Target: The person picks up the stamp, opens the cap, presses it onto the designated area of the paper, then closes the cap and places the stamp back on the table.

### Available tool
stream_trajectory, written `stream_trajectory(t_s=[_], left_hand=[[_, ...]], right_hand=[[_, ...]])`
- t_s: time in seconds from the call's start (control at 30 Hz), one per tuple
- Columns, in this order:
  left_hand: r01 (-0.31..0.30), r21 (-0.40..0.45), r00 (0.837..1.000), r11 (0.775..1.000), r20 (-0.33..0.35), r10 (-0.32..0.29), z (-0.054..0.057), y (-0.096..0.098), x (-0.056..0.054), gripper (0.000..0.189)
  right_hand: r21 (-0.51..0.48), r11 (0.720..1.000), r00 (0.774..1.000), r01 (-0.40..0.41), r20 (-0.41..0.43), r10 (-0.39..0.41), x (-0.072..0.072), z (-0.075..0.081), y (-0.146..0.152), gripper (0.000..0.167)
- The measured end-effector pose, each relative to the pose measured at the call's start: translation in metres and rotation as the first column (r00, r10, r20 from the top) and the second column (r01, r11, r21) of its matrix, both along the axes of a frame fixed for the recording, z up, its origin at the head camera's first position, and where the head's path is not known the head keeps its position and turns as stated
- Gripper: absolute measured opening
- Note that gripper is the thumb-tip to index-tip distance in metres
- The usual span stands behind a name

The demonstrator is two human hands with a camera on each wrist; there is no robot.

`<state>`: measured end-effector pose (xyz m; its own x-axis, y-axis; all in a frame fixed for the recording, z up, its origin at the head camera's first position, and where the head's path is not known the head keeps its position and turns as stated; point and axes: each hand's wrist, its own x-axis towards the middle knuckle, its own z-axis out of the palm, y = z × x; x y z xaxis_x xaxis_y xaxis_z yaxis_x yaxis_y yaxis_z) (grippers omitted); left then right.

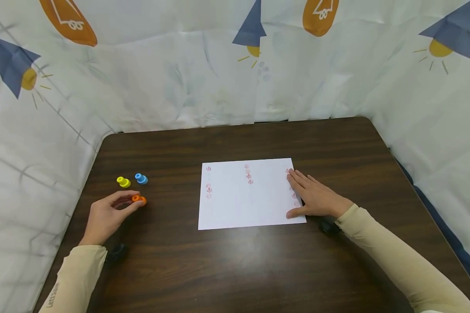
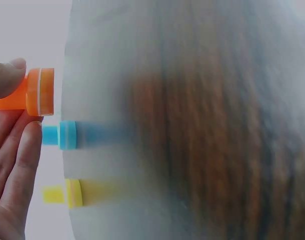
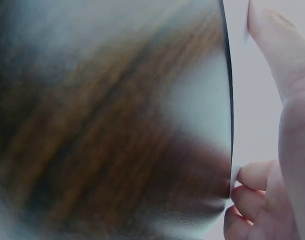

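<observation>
At the table's left side, my left hand [image 1: 107, 215] pinches a small orange stamp [image 2: 40, 92] between thumb and fingers. In the left wrist view its wide end points toward the tabletop; whether it touches I cannot tell. Just beyond that hand stand a yellow stamp [image 1: 123, 182] and a blue stamp [image 1: 141, 178], side by side. A white sheet of paper [image 1: 227, 211] lies mid-table, bearing small red prints in columns at its left, middle and right. My right hand [image 1: 315, 195] rests on the paper's right edge with fingers extended, covering part of the right column.
The dark wood-grain table [image 1: 235, 274] has rounded far corners. White patterned fabric [image 1: 149, 78] hangs behind it and along both sides. A dark wrist device [image 1: 329, 227] sits beneath the right wrist.
</observation>
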<state>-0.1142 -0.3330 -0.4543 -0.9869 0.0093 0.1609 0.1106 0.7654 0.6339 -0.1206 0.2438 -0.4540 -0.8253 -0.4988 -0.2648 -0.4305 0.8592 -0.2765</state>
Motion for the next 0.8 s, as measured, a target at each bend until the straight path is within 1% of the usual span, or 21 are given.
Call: stream_trajectory(t_s=[0.13,0.27,0.47,0.6,0.8], left_hand=[[0.017,0.002,1.000,1.000,-0.008,-0.017,0.000,0.006,0.000,0.033],[0.048,0.014,0.998,0.999,-0.027,-0.048,0.000,0.014,-0.001,0.032],[0.092,0.053,0.994,0.994,-0.067,-0.088,-0.001,0.029,-0.007,0.031],[0.115,0.082,0.991,0.990,-0.076,-0.109,0.000,0.040,-0.009,0.030],[0.146,0.107,0.987,0.983,-0.080,-0.138,0.003,0.058,-0.018,0.030]], right_hand=[[-0.004,1.000,1.000,-0.004,0.006,0.004,0.002,-0.001,-0.001,0.123],[-0.004,1.000,1.000,-0.013,0.001,0.013,0.003,-0.003,-0.001,0.123],[-0.008,1.000,1.000,0.002,-0.005,-0.002,0.003,0.000,0.000,0.123],[-0.007,1.000,1.000,0.007,-0.004,-0.007,0.002,0.001,0.001,0.124],[-0.029,1.000,1.000,0.008,-0.014,-0.009,0.002,0.004,0.001,0.124]])
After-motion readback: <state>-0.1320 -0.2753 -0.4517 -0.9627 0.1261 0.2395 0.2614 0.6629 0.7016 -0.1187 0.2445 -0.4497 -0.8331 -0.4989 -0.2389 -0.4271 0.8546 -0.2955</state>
